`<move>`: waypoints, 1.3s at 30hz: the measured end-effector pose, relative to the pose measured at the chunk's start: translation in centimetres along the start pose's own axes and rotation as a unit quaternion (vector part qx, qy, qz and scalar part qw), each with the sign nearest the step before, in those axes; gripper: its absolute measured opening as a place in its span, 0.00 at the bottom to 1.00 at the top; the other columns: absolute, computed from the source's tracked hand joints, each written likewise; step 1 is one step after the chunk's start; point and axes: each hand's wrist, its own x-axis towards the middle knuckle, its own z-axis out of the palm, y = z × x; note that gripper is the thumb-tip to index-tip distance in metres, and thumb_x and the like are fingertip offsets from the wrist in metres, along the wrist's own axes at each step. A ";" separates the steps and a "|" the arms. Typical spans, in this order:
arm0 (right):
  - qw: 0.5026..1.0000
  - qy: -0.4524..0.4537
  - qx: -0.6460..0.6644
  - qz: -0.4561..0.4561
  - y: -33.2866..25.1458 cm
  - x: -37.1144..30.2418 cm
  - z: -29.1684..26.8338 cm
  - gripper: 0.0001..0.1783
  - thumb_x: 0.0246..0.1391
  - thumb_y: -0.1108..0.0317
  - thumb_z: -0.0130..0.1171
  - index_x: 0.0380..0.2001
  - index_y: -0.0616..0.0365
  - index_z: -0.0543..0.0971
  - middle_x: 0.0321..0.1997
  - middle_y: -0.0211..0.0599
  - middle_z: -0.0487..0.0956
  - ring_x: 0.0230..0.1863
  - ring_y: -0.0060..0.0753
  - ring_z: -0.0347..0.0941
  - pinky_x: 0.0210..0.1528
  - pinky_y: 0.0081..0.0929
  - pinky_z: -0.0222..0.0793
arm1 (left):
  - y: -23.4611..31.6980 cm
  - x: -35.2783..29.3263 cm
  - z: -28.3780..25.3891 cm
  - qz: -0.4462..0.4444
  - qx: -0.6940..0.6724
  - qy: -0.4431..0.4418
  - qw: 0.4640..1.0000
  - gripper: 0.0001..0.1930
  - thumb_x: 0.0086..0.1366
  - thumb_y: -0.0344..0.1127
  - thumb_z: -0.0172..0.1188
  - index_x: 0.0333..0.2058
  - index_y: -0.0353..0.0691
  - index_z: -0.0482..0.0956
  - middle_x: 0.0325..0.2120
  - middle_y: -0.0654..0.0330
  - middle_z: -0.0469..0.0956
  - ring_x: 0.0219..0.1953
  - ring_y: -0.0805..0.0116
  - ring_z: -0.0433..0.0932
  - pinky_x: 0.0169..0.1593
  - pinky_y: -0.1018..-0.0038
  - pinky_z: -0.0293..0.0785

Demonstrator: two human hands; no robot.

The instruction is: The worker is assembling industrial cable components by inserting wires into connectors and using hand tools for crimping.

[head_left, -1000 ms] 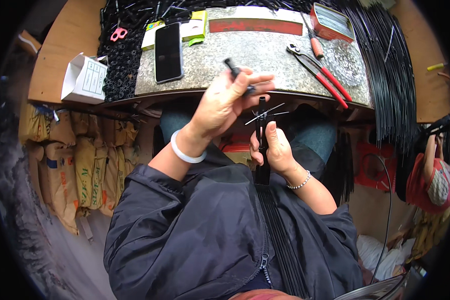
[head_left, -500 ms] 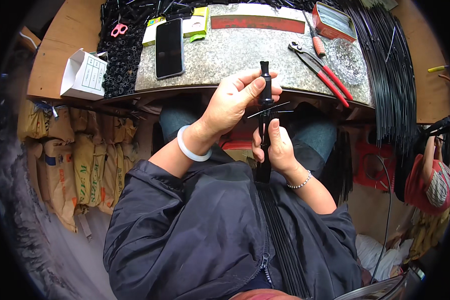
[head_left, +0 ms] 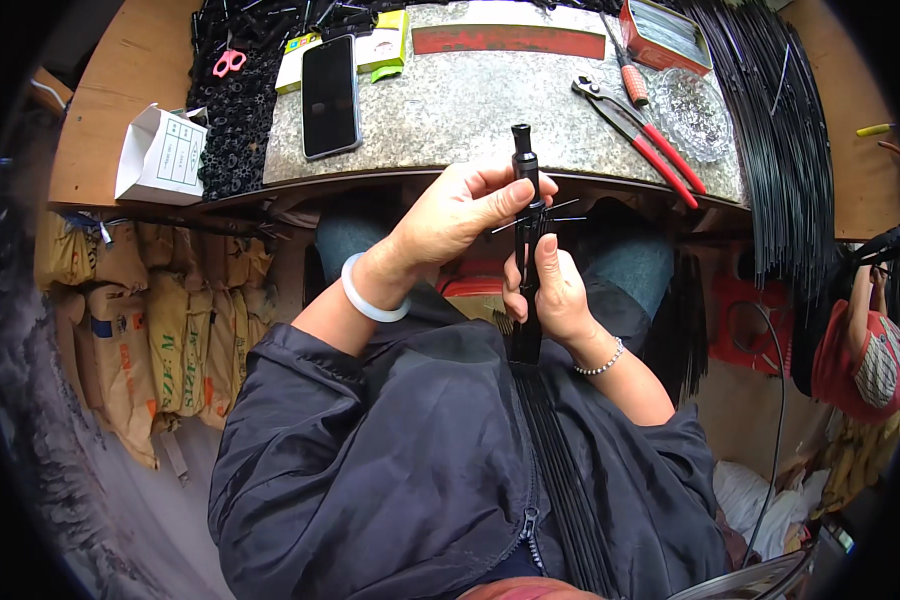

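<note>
A black umbrella frame stands nearly upright before my chest, its long thin ribs trailing down over my dark jacket. My left hand is closed round its upper part, thumb laid along the black tube and a flared end sticking out above. Just below, my right hand grips the slotted black part of the frame, thumb pointing up. Two or so thin metal rods poke out sideways between the hands. The fingertips behind the frame are partly hidden.
On the stone-topped bench lie a phone, red-handled pliers, a screwdriver, a glass dish and a red tin. A white box stands left, by small black parts. Long black rods hang off the right.
My left hand has slid a little down the tube, closer to my right hand, and more of the tube's top shows above it. My right hand keeps its grip.
</note>
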 end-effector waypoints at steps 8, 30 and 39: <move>1.000 -0.009 -0.004 0.003 -0.2 0.0 0.1 0.37 0.60 0.35 0.29 0.21 0.59 0.69 0.09 0.31 0.66 0.10 0.21 0.61 0.16 0.18 0.59 | -0.3 0.0 -0.4 -0.001 0.002 0.028 1.000 0.13 0.64 0.42 0.58 0.40 0.38 0.75 0.34 0.60 0.80 0.28 0.85 0.74 0.23 0.90 0.59; 0.999 -0.023 -0.003 -0.036 0.0 -0.2 -0.5 0.37 0.61 0.36 0.29 0.20 0.60 0.69 0.10 0.31 0.67 0.11 0.21 0.61 0.17 0.18 0.59 | -0.2 -1.8 0.6 0.058 0.105 -0.049 0.992 0.38 0.52 0.37 0.71 0.58 0.29 0.61 0.52 0.47 0.71 0.52 0.66 0.72 0.55 0.69 0.69; 0.997 -0.069 0.036 -0.030 0.5 -0.4 -0.8 0.35 0.59 0.34 0.29 0.25 0.58 0.65 0.11 0.32 0.64 0.09 0.24 0.59 0.15 0.20 0.57 | -1.0 -1.7 2.0 0.107 0.089 0.038 0.990 0.17 0.58 0.25 0.60 0.47 0.28 0.74 0.32 0.58 0.81 0.22 0.82 0.76 0.27 0.83 0.76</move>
